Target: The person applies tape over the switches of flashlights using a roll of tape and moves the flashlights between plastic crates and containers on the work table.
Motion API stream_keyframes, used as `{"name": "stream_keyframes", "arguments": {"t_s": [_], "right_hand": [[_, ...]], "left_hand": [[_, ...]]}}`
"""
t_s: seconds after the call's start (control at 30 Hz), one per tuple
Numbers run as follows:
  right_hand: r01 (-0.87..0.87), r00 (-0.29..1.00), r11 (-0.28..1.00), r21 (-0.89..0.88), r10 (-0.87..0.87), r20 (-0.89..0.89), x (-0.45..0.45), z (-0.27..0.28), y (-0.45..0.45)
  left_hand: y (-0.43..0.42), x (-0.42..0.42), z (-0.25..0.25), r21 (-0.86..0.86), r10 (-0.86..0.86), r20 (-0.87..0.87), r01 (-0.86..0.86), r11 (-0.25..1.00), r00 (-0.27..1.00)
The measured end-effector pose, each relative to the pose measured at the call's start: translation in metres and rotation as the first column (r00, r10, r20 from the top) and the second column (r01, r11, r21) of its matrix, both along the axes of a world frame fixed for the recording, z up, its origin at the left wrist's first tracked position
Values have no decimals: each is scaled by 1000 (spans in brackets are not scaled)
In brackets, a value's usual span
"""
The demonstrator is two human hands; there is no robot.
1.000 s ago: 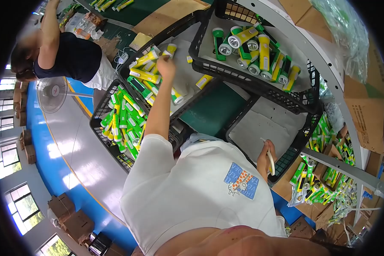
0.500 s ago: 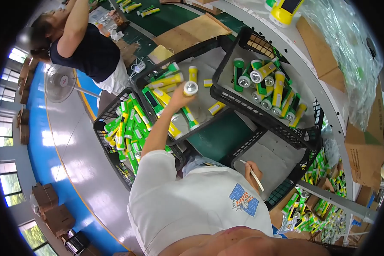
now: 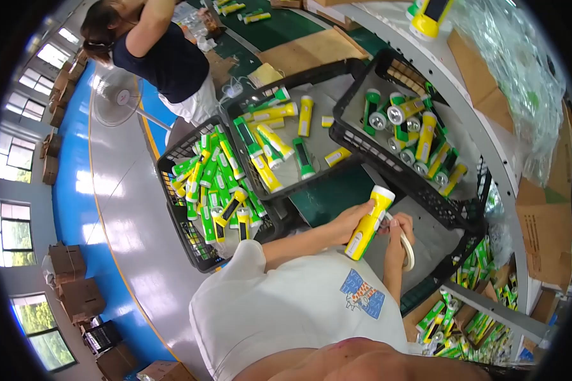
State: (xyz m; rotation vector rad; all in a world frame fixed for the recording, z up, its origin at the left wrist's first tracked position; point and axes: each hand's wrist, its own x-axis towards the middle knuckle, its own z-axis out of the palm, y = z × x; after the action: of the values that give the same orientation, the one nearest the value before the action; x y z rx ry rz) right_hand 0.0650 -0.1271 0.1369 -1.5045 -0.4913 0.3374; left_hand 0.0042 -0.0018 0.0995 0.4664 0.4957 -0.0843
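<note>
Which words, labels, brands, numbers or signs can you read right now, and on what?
No text reads reliably.
White shirt: printed letters, too small and distorted.
Yellow flashlight in the left hand: label marking, too small.
Cardboard carton at right: dark print, blurred.
Pedestal fan: red hub mark, too small.

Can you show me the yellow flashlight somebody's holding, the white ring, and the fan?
Yellow flashlight [image 3: 368, 227]: head view, on the middle of its barrel.
White ring [image 3: 409, 255]: head view, on its band.
Fan [image 3: 122, 97]: head view, on its hub.
</note>
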Motion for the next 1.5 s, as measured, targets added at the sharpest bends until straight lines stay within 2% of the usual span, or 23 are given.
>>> {"name": "stream_keyframes", "arguments": {"t_s": [0.03, 0.07, 0.1, 0.23, 0.47, 0.67, 0.83, 0.87, 0.93, 0.97, 1.03, 1.07, 1.13, 1.17, 1.2, 1.23, 1.27, 1.3, 1.33, 1.37, 1.43, 1.47, 1.5], "right_hand": [[-43, 999, 998, 48, 43, -5, 6, -13, -9], [-35, 999, 999, -2, 35, 14, 6, -5, -10], [-79, 988, 997, -20, 81, 135, 8, -4, -15], [-112, 994, 992, -62, 111, -19, -3, 12, -25], [-50, 998, 992, -118, 53, 17, -4, 1, -39], [28, 998, 985, -171, -16, 68, -4, 3, -34], [56, 990, 980, -193, -29, 137, -1, 0, -32], [57, 980, 975, -214, -14, 199, 0, 1, -32], [43, 959, 926, -374, 67, 275, 21, -14, -43], [-61, 998, 964, -258, 53, -37, 25, -17, -46], [-176, 842, 982, 75, 190, -506, 31, -20, -46], [-171, 821, 971, 166, 233, -522, 31, -27, -46], [-58, 965, 994, 94, 80, -249, 24, -14, -34], [24, 970, 980, 196, 25, -242, 22, -8, -26], [211, 917, 936, 280, -90, -389, 28, -18, -30], [279, 897, 909, 309, -132, -421, 41, -23, -43], [342, 876, 880, 331, -171, -452, 54, -27, -59], [223, 907, 971, 86, -175, -382, 60, -35, -69], [117, 936, 978, -175, -167, -309, 64, -40, -72], [-18, 947, 973, -228, -57, -317, 60, -32, -62], [-103, 952, 965, -242, 25, -305, 54, -29, -38], [-116, 953, 961, -250, 37, -302, 53, -25, -32], [-120, 960, 973, -199, 63, -274, 53, -26, -30]], "left_hand": [[-4, 1, 0, -77, -35, 57, 40, 996, 998], [-8, -1, 7, -20, -25, 35, 26, 999, 999], [-12, -3, 7, 142, -49, 99, 35, 989, 994], [-20, -4, 15, 499, -165, 132, 79, 863, 977], [-27, -5, 8, 618, -279, 33, 200, 761, 960], [-30, -2, 10, 734, -283, 116, 110, 670, 952], [-29, 2, 13, 892, -264, 80, 49, 450, 961], [-28, 3, 14, 891, -269, 79, 53, 450, 960], [-25, 3, 19, 712, -170, 96, 52, 700, 981], [-24, 4, 19, 678, -160, 82, 62, 732, 984], [-23, 7, 18, 590, -209, 115, 103, 801, 971], [-22, 9, 18, 496, -253, 148, 150, 856, 956], [-14, 19, 22, 435, -253, 94, 189, 880, 963], [-8, 26, 23, 120, -141, 184, 121, 985, 973], [1, 33, 24, -215, -6, 232, 57, 975, 973], [37, 48, 21, -281, 230, 152, -181, 942, 961], [73, 60, 26, -242, 354, 168, -310, 919, 920], [88, 67, 47, 67, 354, 135, -365, 929, 925], [103, 84, 45, 365, 294, 102, -311, 878, 950], [116, 105, 41, 487, 213, 16, -194, 851, 977], [151, 150, 14, 363, -6, 18, -1, 932, 1000], [154, 168, 12, 340, 150, 42, -155, 928, 988], [161, 181, 11, 371, 198, -13, -180, 911, 980]]}}
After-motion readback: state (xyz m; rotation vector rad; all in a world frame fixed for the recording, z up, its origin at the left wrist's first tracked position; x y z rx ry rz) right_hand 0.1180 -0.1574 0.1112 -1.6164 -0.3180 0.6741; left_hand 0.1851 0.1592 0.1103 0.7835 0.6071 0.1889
